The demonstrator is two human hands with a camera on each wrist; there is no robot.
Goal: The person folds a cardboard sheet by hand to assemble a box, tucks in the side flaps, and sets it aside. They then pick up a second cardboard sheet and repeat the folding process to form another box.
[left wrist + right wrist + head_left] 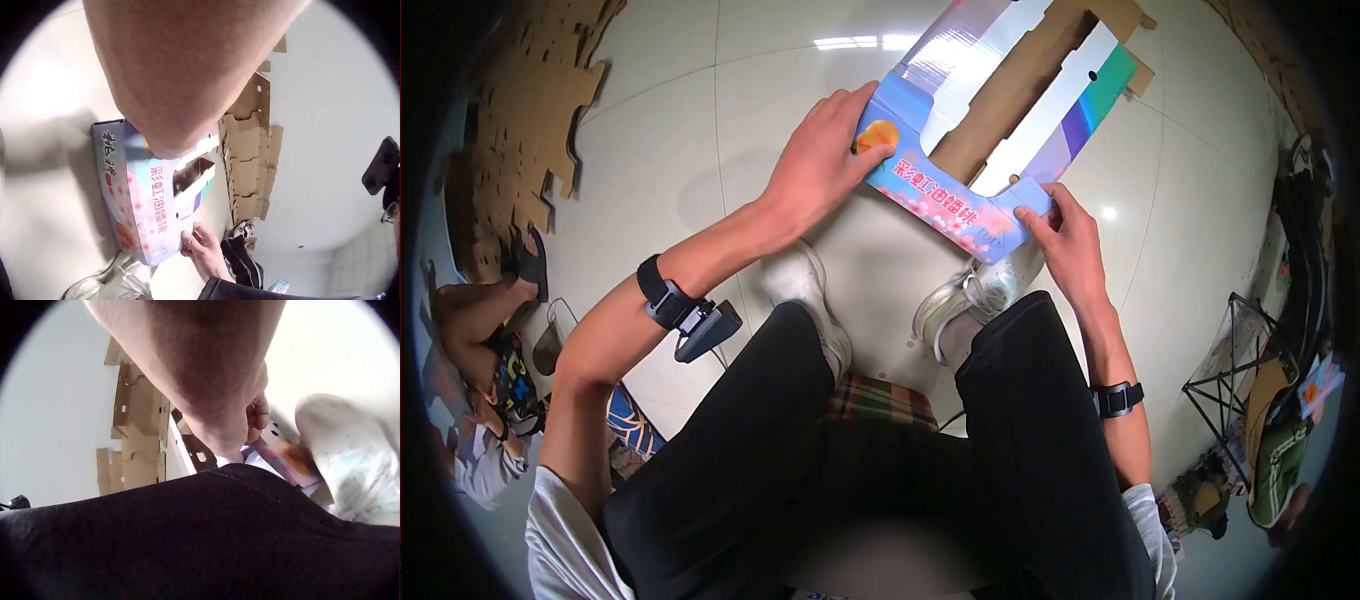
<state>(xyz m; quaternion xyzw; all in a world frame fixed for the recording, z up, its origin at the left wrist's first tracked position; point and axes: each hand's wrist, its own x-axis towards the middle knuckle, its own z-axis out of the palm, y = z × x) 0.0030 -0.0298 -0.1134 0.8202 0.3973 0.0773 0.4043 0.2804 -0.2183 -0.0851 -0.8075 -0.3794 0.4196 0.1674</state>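
Note:
A printed cardboard fruit box, pink and blue with peach pictures and red lettering, lies between my hands over the floor. Its top is partly open, with white-lined side flaps and brown cardboard showing inside. My left hand grips the box's left end, thumb across the printed face near the peach. At the opposite corner my right hand pinches the edge between thumb and fingers. The left wrist view shows the lettered end and my right hand on its corner. In the right wrist view, my forearm and black trousers hide much of the box.
Flattened brown cardboard sheets are at the left, and more brown cardboard stands beyond the box. My shoes are just below the box. Another person's leg shows at far left; a black wire frame stands at right.

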